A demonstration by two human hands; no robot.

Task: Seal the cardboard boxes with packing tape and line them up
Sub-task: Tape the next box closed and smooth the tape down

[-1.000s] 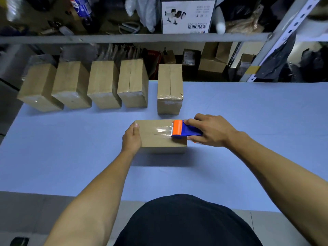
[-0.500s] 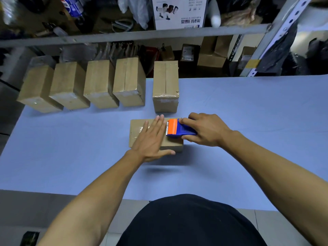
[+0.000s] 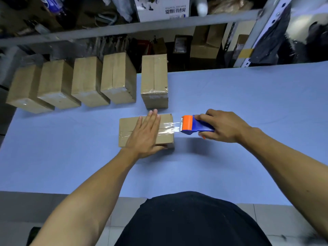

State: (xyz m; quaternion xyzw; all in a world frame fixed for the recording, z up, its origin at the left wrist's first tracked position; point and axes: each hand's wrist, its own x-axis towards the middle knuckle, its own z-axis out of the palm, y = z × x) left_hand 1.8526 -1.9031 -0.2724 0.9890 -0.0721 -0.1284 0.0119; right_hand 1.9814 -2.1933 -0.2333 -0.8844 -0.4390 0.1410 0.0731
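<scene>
From the head camera, the only print I can make out is on a white product carton point(image 3: 162, 8) up on the grey shelf point(image 3: 124, 30) beyond the table; its lines of characters sit upside down to me and I can't read them, and it seems to show pictures of some small appliance.

On the blue table point(image 3: 230, 96) lies the cardboard box being taped point(image 3: 166, 139), flat, directly in front of the person. The left hand point(image 3: 144, 134) lies palm-down on the box's top, fingers straight and together, pointing away from the body, thumb over the near edge. The right hand point(image 3: 224, 126) is curled round the blue-and-orange tape dispenser point(image 3: 192, 125), holding it just off the box's right end, knuckles up. A strip of clear packing tape point(image 3: 171, 128) stretches from the dispenser's orange front across to the box top.

Beyond the box, along the table's far edge, stand five sealed boxes: one point(image 3: 154, 80) straight behind it and four point(image 3: 85, 80) close together further left, with shiny tape on their near ends.
</scene>
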